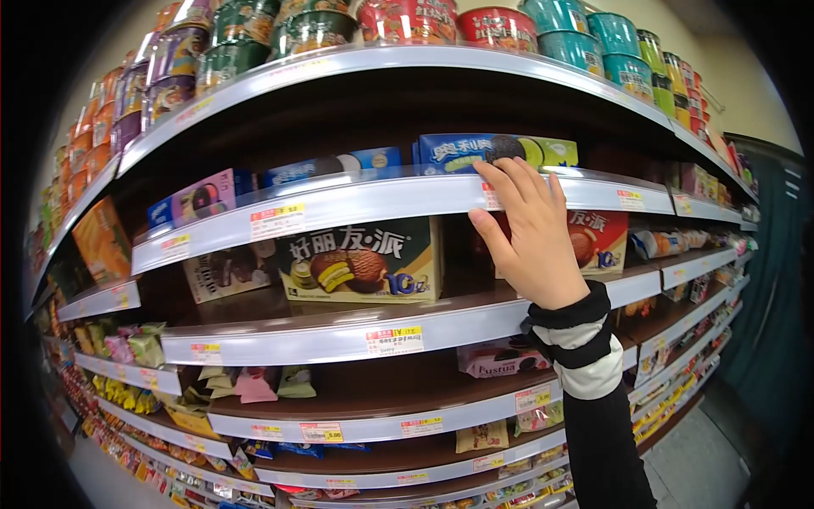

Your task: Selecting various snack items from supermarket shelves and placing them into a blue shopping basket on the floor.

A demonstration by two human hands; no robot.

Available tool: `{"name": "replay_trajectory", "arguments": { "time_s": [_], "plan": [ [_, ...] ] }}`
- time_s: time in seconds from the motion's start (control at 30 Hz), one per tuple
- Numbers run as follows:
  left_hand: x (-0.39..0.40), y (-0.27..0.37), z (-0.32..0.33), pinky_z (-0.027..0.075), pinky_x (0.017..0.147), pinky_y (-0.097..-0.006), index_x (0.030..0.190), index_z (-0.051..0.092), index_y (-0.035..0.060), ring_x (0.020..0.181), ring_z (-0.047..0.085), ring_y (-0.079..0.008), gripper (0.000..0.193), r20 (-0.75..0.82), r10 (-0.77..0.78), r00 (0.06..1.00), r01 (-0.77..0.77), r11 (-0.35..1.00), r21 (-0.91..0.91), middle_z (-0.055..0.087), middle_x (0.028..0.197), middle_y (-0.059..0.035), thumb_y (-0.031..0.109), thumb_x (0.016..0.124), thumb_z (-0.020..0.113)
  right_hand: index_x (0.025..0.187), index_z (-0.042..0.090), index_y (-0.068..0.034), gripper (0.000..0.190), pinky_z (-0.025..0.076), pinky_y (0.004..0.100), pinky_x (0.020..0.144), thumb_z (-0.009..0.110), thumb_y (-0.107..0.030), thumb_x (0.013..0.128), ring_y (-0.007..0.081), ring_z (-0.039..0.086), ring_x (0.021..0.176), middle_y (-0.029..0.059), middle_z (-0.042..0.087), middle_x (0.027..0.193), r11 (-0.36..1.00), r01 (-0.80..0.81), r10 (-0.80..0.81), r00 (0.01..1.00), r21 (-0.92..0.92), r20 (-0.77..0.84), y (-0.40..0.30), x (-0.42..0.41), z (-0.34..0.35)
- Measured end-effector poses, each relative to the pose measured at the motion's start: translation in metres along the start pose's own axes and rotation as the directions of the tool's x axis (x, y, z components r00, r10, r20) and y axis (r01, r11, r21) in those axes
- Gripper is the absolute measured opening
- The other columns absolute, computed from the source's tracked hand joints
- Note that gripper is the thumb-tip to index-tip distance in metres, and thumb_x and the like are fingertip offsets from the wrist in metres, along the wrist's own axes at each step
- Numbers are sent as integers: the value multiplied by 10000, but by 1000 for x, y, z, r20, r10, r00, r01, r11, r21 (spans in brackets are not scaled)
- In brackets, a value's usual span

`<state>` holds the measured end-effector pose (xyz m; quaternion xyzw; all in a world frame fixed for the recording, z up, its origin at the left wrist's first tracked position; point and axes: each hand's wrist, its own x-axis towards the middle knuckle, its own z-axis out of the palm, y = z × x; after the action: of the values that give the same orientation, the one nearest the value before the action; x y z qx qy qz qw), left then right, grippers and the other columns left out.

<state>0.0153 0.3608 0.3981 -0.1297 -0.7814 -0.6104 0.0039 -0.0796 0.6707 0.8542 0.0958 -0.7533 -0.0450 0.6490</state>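
My right hand (pixel 531 232) is raised in front of a shelf's white price rail (pixel 407 198), back towards me, fingers apart and nothing held. Its fingertips overlap the lower edge of a blue and green Oreo cookie box (pixel 467 149); whether they touch it cannot be told. Behind the wrist and palm, a red boxed pie pack (pixel 604 238) on the shelf below is partly hidden. Left of the hand stands a dark green and cream box of chocolate pies (pixel 362 264). My left hand is out of view.
Instant noodle tubs (pixel 407 22) line the top shelf above a projecting rail (pixel 445 57). More Oreo boxes (pixel 331 167) lie to the left. Lower shelves hold a Fustua box (pixel 502 358) and small snack packets (pixel 256 383). A dark green curtain-like surface (pixel 769 254) borders the right.
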Motion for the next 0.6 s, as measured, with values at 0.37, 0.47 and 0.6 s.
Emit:
{"name": "replay_trajectory", "arguments": {
  "time_s": [0.37,0.47,0.6],
  "plan": [
    [26,-33,-4,472,685,-305,980,602,34,758,591,-193,170,143,50,988,-39,996,-78,619,875,-100,95,821,609,1275,464,-107,442,174,528,1064,521,-299,881,332,371,1245,137,462,1262,1000,-27,27,997,-2,70,-9,1,1],
    [26,-28,-1,468,713,-301,975,605,36,799,589,-223,178,151,-14,988,31,994,-108,607,874,-107,51,798,619,1260,473,-103,434,191,534,1049,528,-287,871,328,380,1230,117,468,1249,1000,-19,20,999,-17,36,-6,0,1],
    [24,-32,-9,471,702,-279,938,610,40,765,581,-156,111,51,5,999,0,994,-112,610,856,-83,78,835,618,1238,481,-90,429,205,541,1038,543,-278,856,330,388,1218,116,479,1233,1000,-1,1,1000,21,3,-6,4,6]
  ]
}}
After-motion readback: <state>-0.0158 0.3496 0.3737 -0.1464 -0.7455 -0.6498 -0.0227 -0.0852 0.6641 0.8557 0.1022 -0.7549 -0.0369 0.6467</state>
